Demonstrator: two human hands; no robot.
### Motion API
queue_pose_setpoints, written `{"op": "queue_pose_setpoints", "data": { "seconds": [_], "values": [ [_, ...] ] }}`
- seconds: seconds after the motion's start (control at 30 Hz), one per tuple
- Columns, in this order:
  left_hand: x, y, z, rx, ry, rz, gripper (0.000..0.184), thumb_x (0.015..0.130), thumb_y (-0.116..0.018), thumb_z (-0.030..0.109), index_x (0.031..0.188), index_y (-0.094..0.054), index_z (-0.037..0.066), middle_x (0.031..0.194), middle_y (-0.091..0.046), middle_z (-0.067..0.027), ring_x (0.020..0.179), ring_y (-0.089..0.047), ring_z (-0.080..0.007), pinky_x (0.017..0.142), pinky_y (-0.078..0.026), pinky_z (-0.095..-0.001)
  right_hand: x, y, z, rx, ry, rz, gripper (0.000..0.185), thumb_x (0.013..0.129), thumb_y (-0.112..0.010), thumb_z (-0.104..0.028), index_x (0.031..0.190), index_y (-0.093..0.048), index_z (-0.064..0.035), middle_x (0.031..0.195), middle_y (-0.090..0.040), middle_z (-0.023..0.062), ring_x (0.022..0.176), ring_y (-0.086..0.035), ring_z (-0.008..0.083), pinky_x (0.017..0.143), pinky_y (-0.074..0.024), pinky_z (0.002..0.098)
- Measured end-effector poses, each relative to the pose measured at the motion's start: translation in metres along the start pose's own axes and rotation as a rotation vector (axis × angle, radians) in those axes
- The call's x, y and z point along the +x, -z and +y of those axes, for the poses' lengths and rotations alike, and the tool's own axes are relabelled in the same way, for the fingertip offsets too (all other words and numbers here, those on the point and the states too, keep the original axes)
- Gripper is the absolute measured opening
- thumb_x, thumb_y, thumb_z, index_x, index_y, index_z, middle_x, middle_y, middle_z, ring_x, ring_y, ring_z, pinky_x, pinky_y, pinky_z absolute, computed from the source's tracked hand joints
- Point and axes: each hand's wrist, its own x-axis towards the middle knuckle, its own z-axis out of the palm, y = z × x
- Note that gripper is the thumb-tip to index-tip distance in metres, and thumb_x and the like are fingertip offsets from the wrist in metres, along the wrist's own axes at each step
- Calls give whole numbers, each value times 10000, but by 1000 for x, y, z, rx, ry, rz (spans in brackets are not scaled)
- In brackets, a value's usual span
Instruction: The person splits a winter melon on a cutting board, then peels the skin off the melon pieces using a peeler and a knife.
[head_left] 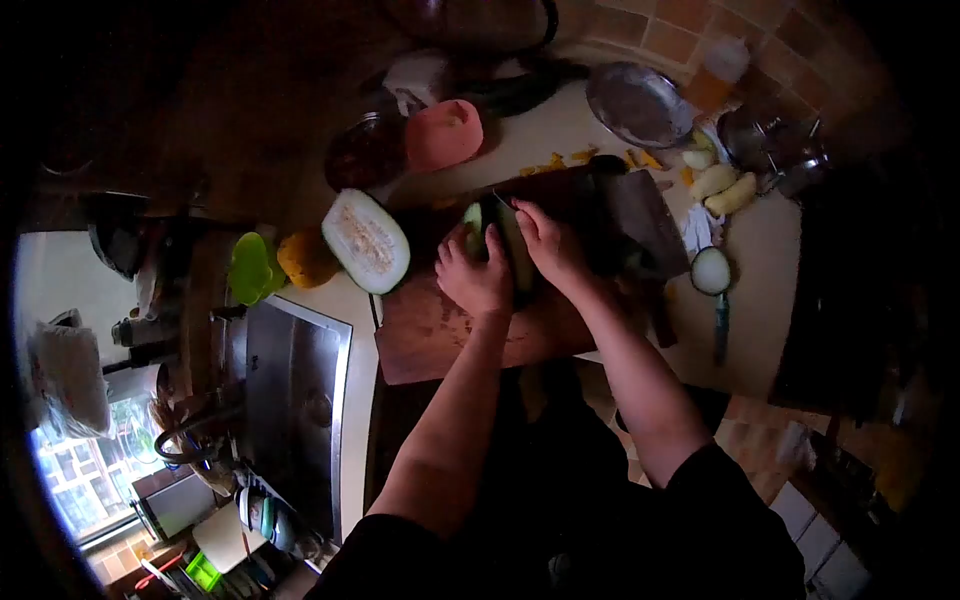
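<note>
My left hand (474, 276) presses down on a green-skinned melon piece (472, 217) on the wooden cutting board (430, 345), its fingers curled over the piece. Close beside it, my right hand (550, 245) is closed around what looks like a small knife (504, 201); only a thin bit of blade shows past the fingers, and the handle is hidden. Left of the board stands a cut melon half (367, 240), its pale flesh and seedy core facing up. A broad grey blade, apparently a cleaver (648, 222), lies at the board's right end.
A pink bowl (443, 135) and a metal basin (640, 104) stand behind the board. Orange scraps (550, 164) lie along its back edge. Peeled pale vegetables (731, 192) and a ladle (712, 272) are at right. A sink (295, 380) is at left, below a green bowl (252, 268).
</note>
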Motion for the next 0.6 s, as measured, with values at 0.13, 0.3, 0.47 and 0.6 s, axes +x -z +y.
{"op": "queue_pose_setpoints", "data": {
  "seconds": [0.13,0.3,0.47,0.6],
  "values": [
    [-3,-6,-2,-33,-93,135,390,896,-733,447,1145,-685,151,1217,-678,-64,1081,-629,-348,919,-492,-481,0,-1,1,-12,-5,5,349,1069,-512,-333,1307,-652,-120,1120,-722,200,1002,-684,445,853,-567,508],
    [-5,-6,1,-8,-60,121,387,902,-739,413,1161,-682,132,1175,-683,-116,1064,-628,-382,932,-494,-489,-4,-3,3,-43,-12,14,349,1071,-510,-349,1309,-655,-139,1062,-725,219,957,-690,450,820,-565,527],
    [-2,-10,-3,1,-80,139,358,910,-719,422,1138,-682,148,1202,-676,-75,1062,-633,-349,916,-484,-481,-23,8,-12,-130,-84,-2,336,1073,-507,-348,1307,-661,-162,1021,-726,229,910,-693,458,793,-564,538],
    [-7,-10,-4,29,-71,118,343,923,-710,405,1136,-683,138,1176,-678,-89,1053,-634,-359,899,-491,-479,-63,19,-18,-169,-92,28,330,1069,-520,-340,1317,-661,-174,986,-731,225,886,-699,453,773,-568,535]
  ]
}}
